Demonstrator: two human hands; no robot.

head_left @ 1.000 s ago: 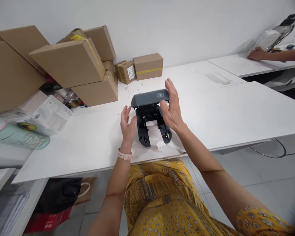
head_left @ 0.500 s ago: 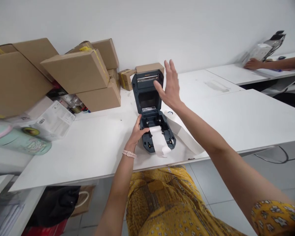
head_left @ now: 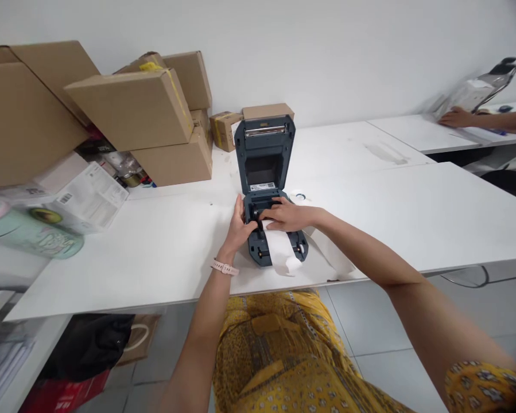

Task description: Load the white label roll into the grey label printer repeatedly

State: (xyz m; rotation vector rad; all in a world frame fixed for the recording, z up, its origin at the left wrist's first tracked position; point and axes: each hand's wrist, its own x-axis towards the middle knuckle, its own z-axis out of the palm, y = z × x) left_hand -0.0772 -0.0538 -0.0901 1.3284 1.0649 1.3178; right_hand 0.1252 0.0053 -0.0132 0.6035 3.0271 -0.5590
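Note:
A dark label printer (head_left: 264, 154) stands near the front edge of the white table, its lid raised. From its base a white paper strip (head_left: 280, 249) runs out over the front. My left hand (head_left: 236, 232) grips the left side of the base, thumb over the rim and fingers along the outer wall. Inside the base lies my right hand (head_left: 290, 217), fingers stretched across the top end of the strip and the roll holders. It hides much of the compartment. Another white strip (head_left: 333, 252) lies right of the printer, partly behind my right forearm.
Cardboard boxes (head_left: 132, 109) are stacked at the left, with a white carton (head_left: 88, 198) and a mint-green bottle (head_left: 38, 232) before them. A small taped box (head_left: 224, 129) stands behind the printer. At far right, another person's hand (head_left: 458, 117) rests on the adjoining table.
My right hand has come down from beside the raised lid into the printer's base. My left hand keeps its place on the base. The view has shifted slightly.

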